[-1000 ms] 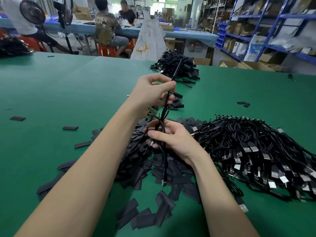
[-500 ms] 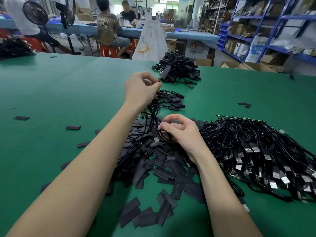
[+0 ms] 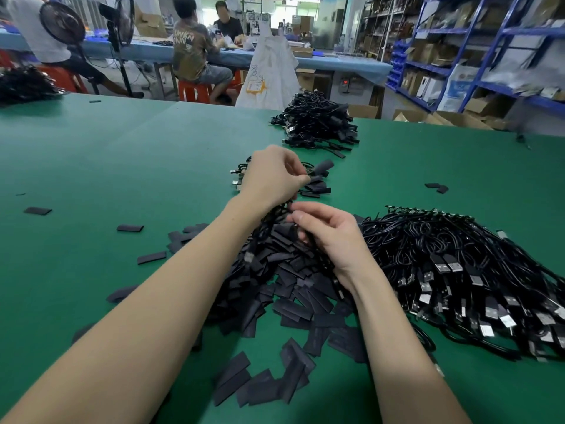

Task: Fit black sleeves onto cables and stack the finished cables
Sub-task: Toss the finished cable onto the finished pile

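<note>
My left hand (image 3: 272,175) pinches a black cable whose sleeved end (image 3: 321,166) sticks out to the right, just above a small stack of sleeved cables (image 3: 316,191). The cable runs down to my right hand (image 3: 331,237), whose curled thumb and forefinger pinch it over a heap of loose black sleeves (image 3: 293,289). A big pile of cables with bare USB plugs (image 3: 458,270) lies right of that hand. Part of the held cable is hidden behind my left wrist.
A larger heap of cables (image 3: 318,123) sits farther back on the green table (image 3: 122,166). Stray sleeves (image 3: 130,228) lie scattered to the left, two more (image 3: 437,187) to the right. People sit at a blue table (image 3: 336,64) beyond; shelving (image 3: 477,41) stands right.
My left hand has come down and forward, lowering the sleeved cable end from mid-air to the small stack. My right hand has followed, still on the cable, and moved slightly away from me.
</note>
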### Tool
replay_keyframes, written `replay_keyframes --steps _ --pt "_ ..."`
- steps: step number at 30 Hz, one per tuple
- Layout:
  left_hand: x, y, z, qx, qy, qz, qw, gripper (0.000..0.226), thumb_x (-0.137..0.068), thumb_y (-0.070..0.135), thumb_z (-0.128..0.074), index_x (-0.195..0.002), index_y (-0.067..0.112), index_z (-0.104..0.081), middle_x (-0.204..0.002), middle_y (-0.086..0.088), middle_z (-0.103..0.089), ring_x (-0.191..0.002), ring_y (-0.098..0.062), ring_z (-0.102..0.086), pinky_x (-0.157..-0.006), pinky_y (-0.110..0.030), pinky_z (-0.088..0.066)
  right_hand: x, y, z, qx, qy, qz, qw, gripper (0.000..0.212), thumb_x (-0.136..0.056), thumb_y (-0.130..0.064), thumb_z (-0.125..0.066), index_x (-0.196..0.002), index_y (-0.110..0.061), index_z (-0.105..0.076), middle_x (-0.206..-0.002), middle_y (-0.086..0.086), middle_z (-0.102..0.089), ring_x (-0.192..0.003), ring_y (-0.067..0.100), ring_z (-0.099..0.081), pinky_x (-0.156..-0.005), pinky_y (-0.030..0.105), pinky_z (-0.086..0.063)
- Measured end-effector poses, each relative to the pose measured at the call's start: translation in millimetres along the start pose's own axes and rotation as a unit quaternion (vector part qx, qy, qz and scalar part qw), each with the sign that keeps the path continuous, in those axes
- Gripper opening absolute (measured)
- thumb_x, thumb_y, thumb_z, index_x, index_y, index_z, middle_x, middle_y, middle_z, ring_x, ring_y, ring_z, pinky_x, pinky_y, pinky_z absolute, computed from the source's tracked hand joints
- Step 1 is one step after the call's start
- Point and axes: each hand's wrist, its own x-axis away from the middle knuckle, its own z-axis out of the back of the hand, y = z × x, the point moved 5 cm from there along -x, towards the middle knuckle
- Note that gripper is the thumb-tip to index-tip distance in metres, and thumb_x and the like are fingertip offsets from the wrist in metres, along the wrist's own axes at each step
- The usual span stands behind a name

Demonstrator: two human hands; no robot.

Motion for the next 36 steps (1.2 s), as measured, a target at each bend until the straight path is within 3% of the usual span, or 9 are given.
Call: replay_keyframes --steps 5,8,12,18,21,24,28,32,36 --pt "0.7 3.9 -4.7 -0.068 -0.030 -0.021 0.997 0.018 -0.080 0.020 -0.079 -0.066 0.022 -0.069 -0.058 0.012 -0.064 -0.053 0.002 -0.057 -0.052 -0.008 -0.040 1.1 -3.1 5.8 -0.005 0.013 0.002 1.000 0.012 -0.090 -0.005 -0.073 -0.095 -0.015 -0.077 -0.086 0.005 -0.079 -0.064 0.004 -0.063 -0.063 0.015 -0.052" --pt "-3.8 8.2 -2.9 -0.039 -0.044 -0.023 0.998 0.018 -0.083 0.019 -0.079 -0.068 0.019 -0.069 -0.052 0.005 -0.068 -0.045 -0.001 -0.062 -0.058 -0.018 -0.053 5.2 -1.2 -6.1 0.011 -0.077 -0.038 0.996 0.012 -0.089 -0.005 -0.073 -0.095 -0.014 -0.077 -0.089 0.007 -0.079 -0.061 0.006 -0.063 -0.062 0.016 -0.053" --pt "-23.8 22.3 11.0 -0.075 -0.028 -0.045 0.996 0.017 -0.085 0.028 -0.079 -0.072 0.026 -0.069 -0.065 0.013 -0.066 -0.070 -0.012 -0.068 -0.077 -0.033 -0.059 11.1 4.4 -15.1 0.040 -0.140 -0.078 0.986 0.012 -0.092 -0.002 -0.069 -0.098 -0.011 -0.076 -0.091 0.008 -0.079 -0.064 0.003 -0.066 -0.062 0.014 -0.052" --pt "-72.8 59.4 40.5 -0.193 0.029 -0.133 0.972 0.004 -0.087 0.035 -0.077 -0.088 0.031 -0.075 -0.079 0.016 -0.064 -0.082 -0.010 -0.064 -0.061 -0.022 -0.043 10.6 5.1 -11.7 0.023 -0.133 -0.084 0.987 0.011 -0.093 -0.009 -0.070 -0.099 -0.014 -0.078 -0.095 0.009 -0.078 -0.068 0.005 -0.067 -0.063 0.015 -0.052" --pt "-92.1 61.5 30.0 -0.304 0.030 -0.176 0.936 0.007 -0.088 0.029 -0.074 -0.094 0.029 -0.077 -0.092 0.006 -0.070 -0.091 -0.021 -0.066 -0.068 -0.030 -0.039 9.5 9.2 -10.4 0.040 -0.128 -0.097 0.986 0.012 -0.094 -0.014 -0.071 -0.103 -0.018 -0.078 -0.100 0.008 -0.078 -0.070 0.008 -0.067 -0.064 0.015 -0.053" --pt "-104.3 41.0 0.8 -0.381 -0.010 -0.182 0.906 0.014 -0.089 0.024 -0.071 -0.102 0.024 -0.077 -0.105 -0.006 -0.072 -0.102 -0.030 -0.065 -0.071 -0.035 -0.041 7.7 13.1 -9.4 0.073 -0.118 -0.108 0.984 0.012 -0.095 -0.021 -0.070 -0.105 -0.022 -0.077 -0.104 0.004 -0.079 -0.075 0.009 -0.069 -0.071 0.020 -0.052" --pt "-109.3 -4.9 -43.2 -0.428 -0.095 -0.158 0.885 0.031 -0.093 0.032 -0.070 -0.121 0.020 -0.068 -0.122 -0.010 -0.067 -0.115 -0.032 -0.060 -0.083 -0.038 -0.048 6.4 15.5 -9.6 0.083 -0.118 -0.118 0.982 0.011 -0.096 -0.025 -0.068 -0.104 -0.025 -0.076 -0.103 0.001 -0.079 -0.075 0.007 -0.069 -0.063 0.013 -0.047" --pt "-97.2 -33.6 -60.7 -0.377 -0.098 -0.135 0.911 0.055 -0.092 0.047 -0.067 -0.140 0.023 -0.052 -0.139 -0.008 -0.053 -0.129 -0.029 -0.048 -0.094 -0.042 -0.046 7.3 14.4 -8.1 0.066 -0.115 -0.124 0.983 0.013 -0.097 -0.024 -0.067 -0.106 -0.023 -0.077 -0.103 0.003 -0.079 -0.075 0.008 -0.069 -0.062 0.013 -0.048" --pt "-70.4 -38.0 -38.9 -0.224 -0.070 -0.061 0.970 0.043 -0.093 0.043 -0.065 -0.130 0.021 -0.058 -0.129 -0.008 -0.059 -0.119 -0.028 -0.055 -0.097 -0.043 -0.049 6.8 13.6 -6.6 0.064 -0.111 -0.122 0.984 0.013 -0.097 -0.021 -0.068 -0.108 -0.021 -0.075 -0.103 0.003 -0.079 -0.075 0.008 -0.068 -0.062 0.014 -0.047"
